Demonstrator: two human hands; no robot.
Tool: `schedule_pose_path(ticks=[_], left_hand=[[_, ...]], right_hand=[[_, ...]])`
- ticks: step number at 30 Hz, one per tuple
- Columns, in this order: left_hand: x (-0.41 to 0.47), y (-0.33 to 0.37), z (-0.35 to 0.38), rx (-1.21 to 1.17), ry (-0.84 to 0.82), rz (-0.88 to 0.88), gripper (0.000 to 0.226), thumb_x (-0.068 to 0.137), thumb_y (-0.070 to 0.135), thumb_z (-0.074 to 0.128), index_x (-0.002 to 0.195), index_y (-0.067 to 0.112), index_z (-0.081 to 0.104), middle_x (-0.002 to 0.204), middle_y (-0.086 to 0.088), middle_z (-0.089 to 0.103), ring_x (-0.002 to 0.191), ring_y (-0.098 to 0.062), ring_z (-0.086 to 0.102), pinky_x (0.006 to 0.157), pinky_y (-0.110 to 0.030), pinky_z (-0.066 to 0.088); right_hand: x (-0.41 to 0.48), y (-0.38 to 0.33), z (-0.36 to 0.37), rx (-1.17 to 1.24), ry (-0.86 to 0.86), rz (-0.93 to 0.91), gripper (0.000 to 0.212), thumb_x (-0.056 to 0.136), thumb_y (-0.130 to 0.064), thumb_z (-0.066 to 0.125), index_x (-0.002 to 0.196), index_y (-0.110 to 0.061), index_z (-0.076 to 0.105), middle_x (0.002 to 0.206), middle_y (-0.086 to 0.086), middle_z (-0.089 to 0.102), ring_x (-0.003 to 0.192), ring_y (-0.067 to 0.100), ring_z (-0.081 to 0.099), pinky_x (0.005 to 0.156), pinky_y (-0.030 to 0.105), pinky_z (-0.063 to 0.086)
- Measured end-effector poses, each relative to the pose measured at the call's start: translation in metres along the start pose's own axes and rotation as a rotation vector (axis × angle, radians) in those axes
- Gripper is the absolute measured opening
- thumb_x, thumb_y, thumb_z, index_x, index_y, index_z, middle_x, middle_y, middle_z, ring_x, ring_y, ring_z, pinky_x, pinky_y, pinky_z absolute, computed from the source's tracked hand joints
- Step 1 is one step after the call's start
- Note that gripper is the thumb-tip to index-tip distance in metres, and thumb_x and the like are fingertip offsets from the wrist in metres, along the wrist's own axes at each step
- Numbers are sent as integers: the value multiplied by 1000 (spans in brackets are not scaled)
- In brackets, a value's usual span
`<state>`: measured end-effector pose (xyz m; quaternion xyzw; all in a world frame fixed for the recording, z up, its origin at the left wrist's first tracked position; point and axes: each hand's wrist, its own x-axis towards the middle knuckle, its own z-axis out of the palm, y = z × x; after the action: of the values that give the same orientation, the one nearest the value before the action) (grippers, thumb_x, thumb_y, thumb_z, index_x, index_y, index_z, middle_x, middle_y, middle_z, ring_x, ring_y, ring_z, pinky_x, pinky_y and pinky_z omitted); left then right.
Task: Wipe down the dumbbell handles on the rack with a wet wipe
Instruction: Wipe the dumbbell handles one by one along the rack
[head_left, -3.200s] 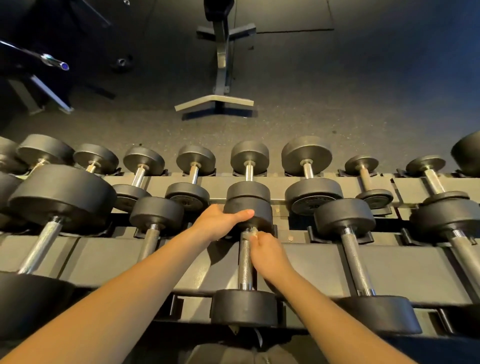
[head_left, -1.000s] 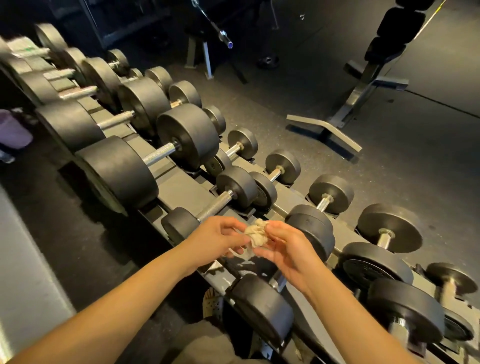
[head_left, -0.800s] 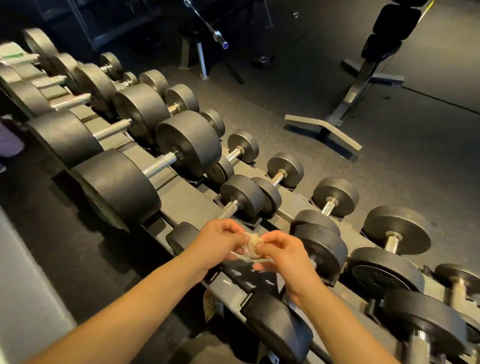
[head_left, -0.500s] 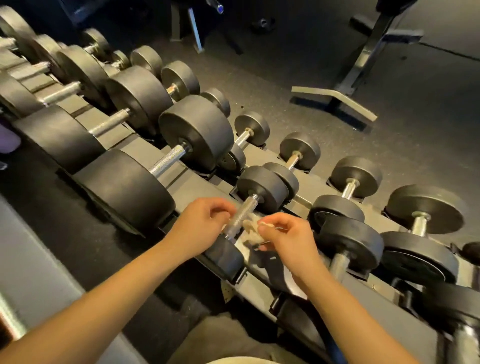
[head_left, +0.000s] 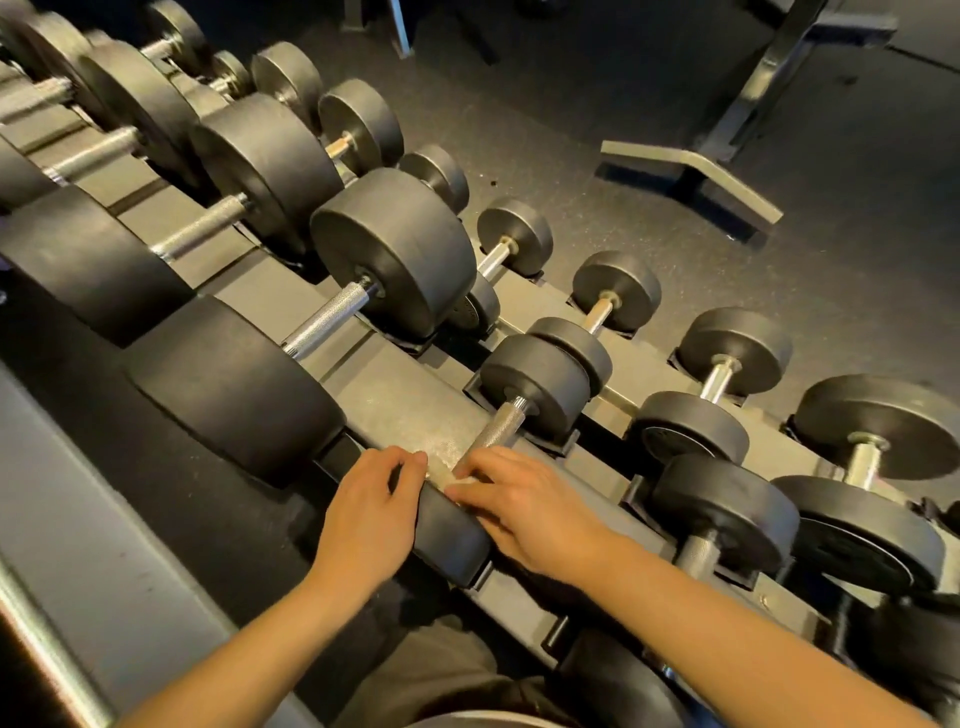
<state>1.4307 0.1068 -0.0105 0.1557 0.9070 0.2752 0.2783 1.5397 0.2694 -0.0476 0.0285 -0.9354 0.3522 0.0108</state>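
dumbbell handle (head_left: 497, 431), knurled steel, is seen in the near row of the rack (head_left: 395, 410), its near end covered by the wet wipe (head_left: 460, 480). the wet wipe is pinched against the handle by the curled fingers of the right hand (head_left: 524, 506). the near head (head_left: 452, 540) is gripped by the left hand (head_left: 366, 514), fingers curled over its edge. risks judged: only the near end may get wiped if the stroke is cut short; the small bunched wet wipe may be snagged on the knurling and torn or lost; knuckles may be pinched against the far head (head_left: 535, 387) at the stroke's end.
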Motion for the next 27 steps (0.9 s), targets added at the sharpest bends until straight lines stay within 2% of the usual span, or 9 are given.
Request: schedule_pose_path(ticks=[6,9,11,14,16,18,21,23,27], left_hand=[[4,-3,-4,76,-47,30,27,104,44,41,91,29,60,95,7,57,89,-7,57,75,-26,43],[7,-3,-6,121,-74,63,28,104,40,41,88,27,59,92,6,55,87,-7,55,71,-22,39],[8,-2,-8,146,-97,68,31,101,41,38,86,26,59,91,5,54,86,-8,54,72,-25,41],[11,0,-10,195,-144,66,34,98,43,33,88,25,60,93,4,53,87,-11,54,77,-34,47],[14,0,-12,246,-166,76,31,100,39,35,88,23,59,92,3,54,86,-13,54,77,-37,49],[18,0,-13,286,-186,86,28,101,35,38,88,22,59,91,2,53,85,-15,54,77,-39,49],[22,1,-15,321,-209,116,28,102,35,38,88,22,59,90,2,52,84,-15,53,75,-38,48],[22,2,-16,350,-222,161,27,104,31,38,90,20,59,89,2,52,84,-16,53,76,-39,48],[23,2,-19,427,-231,263,26,106,26,39,95,15,60,92,2,54,86,-18,52,79,-41,50]], right_hand=[[3,10,11,-218,195,196,16,90,-17,70,106,-14,67,96,3,56,80,20,57,69,37,55],[7,12,10,-44,366,513,8,100,-23,59,105,-16,61,98,0,60,78,16,60,68,35,55],[6,11,13,105,434,619,8,102,-26,56,109,-21,57,100,-5,63,79,10,61,68,27,53],[3,-5,19,280,343,532,2,102,-24,57,99,-23,58,87,-11,61,74,2,57,64,16,44],[0,-17,20,362,230,454,8,100,-25,59,93,-22,59,81,-11,60,73,4,56,65,18,44],[3,-16,18,290,236,463,11,100,-25,59,90,-21,59,81,-9,62,73,7,57,66,26,48],[15,1,13,175,415,615,7,101,-24,57,95,-23,60,86,-6,64,75,9,59,67,25,50],[22,11,12,57,523,673,8,101,-22,58,101,-18,65,88,-2,68,75,15,64,70,33,56],[24,15,19,-188,483,646,17,96,-20,69,110,-12,69,89,5,68,69,22,68,62,39,60]])
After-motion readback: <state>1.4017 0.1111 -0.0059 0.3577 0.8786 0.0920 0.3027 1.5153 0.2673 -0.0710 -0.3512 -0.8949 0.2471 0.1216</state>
